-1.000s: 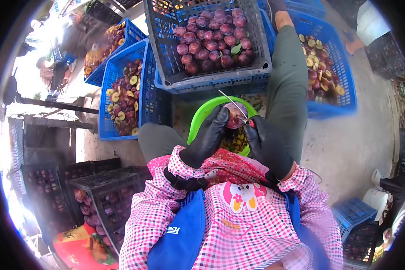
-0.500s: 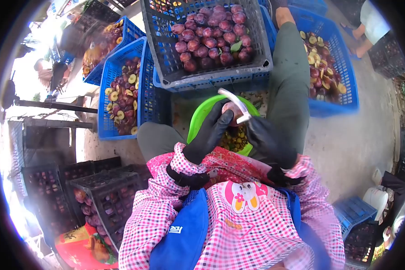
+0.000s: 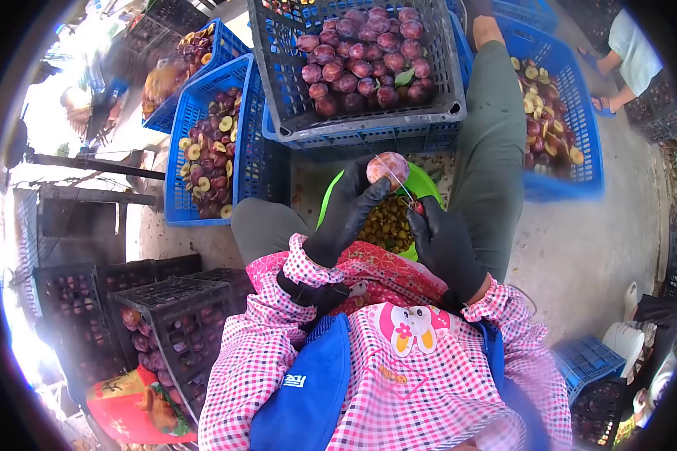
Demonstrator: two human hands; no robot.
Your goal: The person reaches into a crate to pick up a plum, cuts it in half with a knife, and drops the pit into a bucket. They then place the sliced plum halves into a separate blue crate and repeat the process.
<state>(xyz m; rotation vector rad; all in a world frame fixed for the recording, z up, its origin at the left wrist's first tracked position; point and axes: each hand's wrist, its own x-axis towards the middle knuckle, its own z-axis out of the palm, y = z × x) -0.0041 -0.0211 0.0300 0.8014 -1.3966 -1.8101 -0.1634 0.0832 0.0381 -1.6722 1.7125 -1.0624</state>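
Note:
In my gloved left hand (image 3: 344, 216) I hold a plum (image 3: 387, 170) above the bowl, my fingers wrapped round its side. My gloved right hand (image 3: 450, 244) is closed on a small knife (image 3: 399, 184), its thin blade lying across the front of the plum. A bit of red handle shows between the right fingers. Below both hands sits a bright green bowl (image 3: 429, 186) between my knees, holding a heap of small brownish-yellow plum pits (image 3: 387, 225).
A black crate (image 3: 368, 129) of whole plums stands ahead on a blue crate. Blue crates of cut plums stand left (image 3: 203, 221) and right (image 3: 560, 184). Black plum crates (image 3: 177, 297) are stacked lower left. Another person's feet (image 3: 605, 105) are at upper right.
The plum has risen slightly and turned in my left hand. The knife has gone from broad side showing to nearly edge-on, and my right hand has shifted slightly down. The whole view has also shifted a little.

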